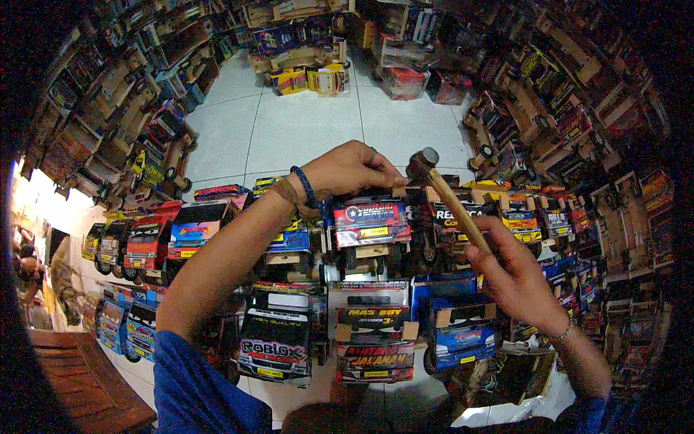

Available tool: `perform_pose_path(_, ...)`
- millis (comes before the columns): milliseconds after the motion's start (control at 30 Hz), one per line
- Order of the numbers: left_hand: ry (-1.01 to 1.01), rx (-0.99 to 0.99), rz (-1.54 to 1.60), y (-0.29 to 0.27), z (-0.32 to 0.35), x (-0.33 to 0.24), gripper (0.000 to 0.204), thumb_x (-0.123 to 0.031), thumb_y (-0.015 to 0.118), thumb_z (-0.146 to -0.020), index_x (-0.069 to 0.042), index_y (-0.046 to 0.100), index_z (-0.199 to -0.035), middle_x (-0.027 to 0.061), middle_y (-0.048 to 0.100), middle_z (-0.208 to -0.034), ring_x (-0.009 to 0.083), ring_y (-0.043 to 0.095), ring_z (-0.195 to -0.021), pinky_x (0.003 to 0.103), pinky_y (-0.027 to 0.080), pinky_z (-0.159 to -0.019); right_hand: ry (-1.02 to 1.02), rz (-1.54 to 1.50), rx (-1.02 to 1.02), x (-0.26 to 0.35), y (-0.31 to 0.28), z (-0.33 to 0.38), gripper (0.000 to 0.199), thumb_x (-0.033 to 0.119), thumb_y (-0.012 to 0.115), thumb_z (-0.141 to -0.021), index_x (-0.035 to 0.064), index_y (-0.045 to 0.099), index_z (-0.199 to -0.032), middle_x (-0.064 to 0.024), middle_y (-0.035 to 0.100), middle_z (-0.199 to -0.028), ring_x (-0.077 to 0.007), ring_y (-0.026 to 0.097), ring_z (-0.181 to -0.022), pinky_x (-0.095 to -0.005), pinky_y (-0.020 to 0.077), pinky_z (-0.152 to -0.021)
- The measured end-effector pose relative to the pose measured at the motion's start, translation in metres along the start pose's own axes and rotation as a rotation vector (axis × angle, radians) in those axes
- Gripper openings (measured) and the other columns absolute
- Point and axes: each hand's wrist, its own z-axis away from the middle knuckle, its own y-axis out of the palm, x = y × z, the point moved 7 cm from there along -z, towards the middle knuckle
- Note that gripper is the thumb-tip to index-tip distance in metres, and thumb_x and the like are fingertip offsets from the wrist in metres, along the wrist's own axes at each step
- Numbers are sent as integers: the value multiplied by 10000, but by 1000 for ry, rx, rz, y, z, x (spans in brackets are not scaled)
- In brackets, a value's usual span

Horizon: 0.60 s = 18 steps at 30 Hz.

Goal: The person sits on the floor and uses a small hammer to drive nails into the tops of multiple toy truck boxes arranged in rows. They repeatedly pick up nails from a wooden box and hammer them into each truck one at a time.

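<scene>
My right hand [510,271] grips the wooden handle of a hammer [454,204]. Its dark metal head is raised just right of my left fingertips. My left hand [354,170] is closed in a pinch over the top edge of a toy truck [372,223] with a red and blue front. Whatever is between those fingertips is too small to make out. Directly to the right stands another toy truck [459,224], with a dark front, partly behind the hammer and my right hand. A blue beaded bracelet [303,188] circles my left wrist.
Rows of toy trucks surround me, including a black one [275,343] and a blue one [464,340] close by. More are stacked along both sides. Yellow toy trucks [309,79] sit at the back on the white tiled floor [303,130]. Brown wooden furniture [90,380] stands at lower left.
</scene>
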Motion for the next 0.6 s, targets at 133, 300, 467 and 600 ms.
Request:
perform_pose_path(133, 74, -16, 74, 1, -3, 0, 269, -299, 786, -844, -63, 772, -972, -60, 633, -704, 40, 422, -557, 243, 326, -483, -79, 261, -18, 5, 4, -7, 450, 181, 551, -1012, 108, 433, -1440, -171, 652, -847, -270, 633, -684, -378, 491, -614)
perform_pose_path(300, 63, -49, 63, -2, -9, 14, 260, -269, 785, -837, -51, 768, -978, -53, 628, -701, 43, 441, -560, 240, 334, -486, -55, 354, 45, 11, 12, -11, 564, 122, 555, -993, 164, 361, -1521, -253, 673, -950, -410, 668, -797, -458, 515, -666)
perform_pose_path(467, 89, -14, 151, 0, -13, 18, 216, -187, 716, -863, -38, 757, -1014, -41, 636, -701, 45, 475, -556, 233, 370, -489, -42, 432, 106, 14, 19, -12, 612, 87, 549, -985, 187, 324, -1545, -261, 675, -1038, -422, 676, -844, -458, 530, -682)
perform_pose_path(600, 25, -19, 25, -2, -10, 17, 217, -134, 648, -879, -33, 749, -1042, -32, 643, -706, 47, 489, -561, 230, 394, -497, -65, 356, 59, 14, 14, -10, 610, 75, 549, -980, 182, 333, -1541, -258, 680, -1023, -432, 673, -821, -467, 531, -676)
